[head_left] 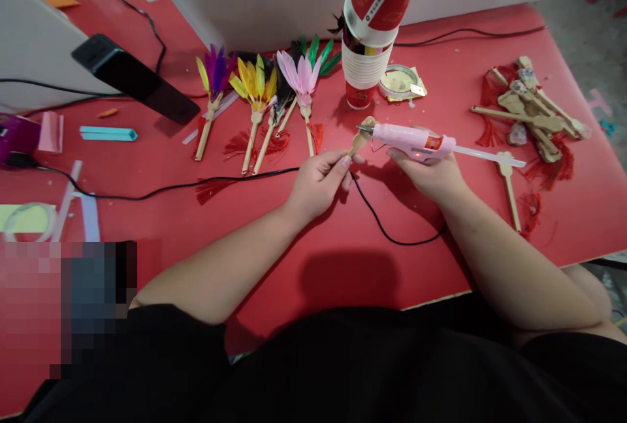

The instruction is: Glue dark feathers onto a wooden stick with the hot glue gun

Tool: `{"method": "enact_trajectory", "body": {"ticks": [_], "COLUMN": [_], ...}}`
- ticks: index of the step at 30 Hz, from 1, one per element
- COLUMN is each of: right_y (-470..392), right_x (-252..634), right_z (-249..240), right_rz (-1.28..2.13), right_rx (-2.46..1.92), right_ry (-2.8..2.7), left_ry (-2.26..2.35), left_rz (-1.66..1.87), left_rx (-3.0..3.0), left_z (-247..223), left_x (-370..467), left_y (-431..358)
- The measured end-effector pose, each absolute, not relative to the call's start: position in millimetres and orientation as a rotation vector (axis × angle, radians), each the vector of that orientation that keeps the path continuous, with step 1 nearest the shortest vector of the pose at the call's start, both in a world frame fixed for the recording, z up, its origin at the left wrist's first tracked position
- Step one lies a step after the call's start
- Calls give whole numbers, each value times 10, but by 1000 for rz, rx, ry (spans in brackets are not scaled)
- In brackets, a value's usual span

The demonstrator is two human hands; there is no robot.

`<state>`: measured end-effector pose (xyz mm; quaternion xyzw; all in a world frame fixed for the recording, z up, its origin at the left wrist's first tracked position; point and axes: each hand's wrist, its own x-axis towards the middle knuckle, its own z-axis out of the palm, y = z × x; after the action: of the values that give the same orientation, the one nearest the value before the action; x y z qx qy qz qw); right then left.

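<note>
Between its thumb and fingers my left hand [323,181] pinches a small wooden fan handle [361,142], its wide end raised off the table. My right hand [435,175] is wrapped round a pink hot glue gun [406,138] with a clear glue stick [490,154] jutting from its back. The gun's metal nozzle is over the wide end of the handle; I cannot tell whether they touch. Behind my left hand lie finished-looking feather fans, among them a pink one [302,80], a yellow one [256,87] and a purple one [213,77], with wooden handles and red tassels.
Stacked paper cups [367,67] stand at the back beside a tape roll [399,80]. Wooden handles with red tassels [533,109] are heaped at right. A dark phone-like block [137,77] juts in at left. A black cord [386,234] runs across the red table [264,273].
</note>
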<state>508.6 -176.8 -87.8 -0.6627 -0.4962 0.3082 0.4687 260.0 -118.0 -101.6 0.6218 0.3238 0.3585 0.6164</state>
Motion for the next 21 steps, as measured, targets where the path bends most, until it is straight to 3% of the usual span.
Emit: {"method": "enact_trajectory", "body": {"ticks": [21], "right_y": [-1771], "right_x": [5305], "right_z": [-897], "right_rz": [796], "right_rx": [-1622], "right_ry": [-1147], "left_ry": [753], "left_rz": [795], "left_rx": [1393], "left_z": [-1008], "left_x": [2595], "left_y": [-1186]}}
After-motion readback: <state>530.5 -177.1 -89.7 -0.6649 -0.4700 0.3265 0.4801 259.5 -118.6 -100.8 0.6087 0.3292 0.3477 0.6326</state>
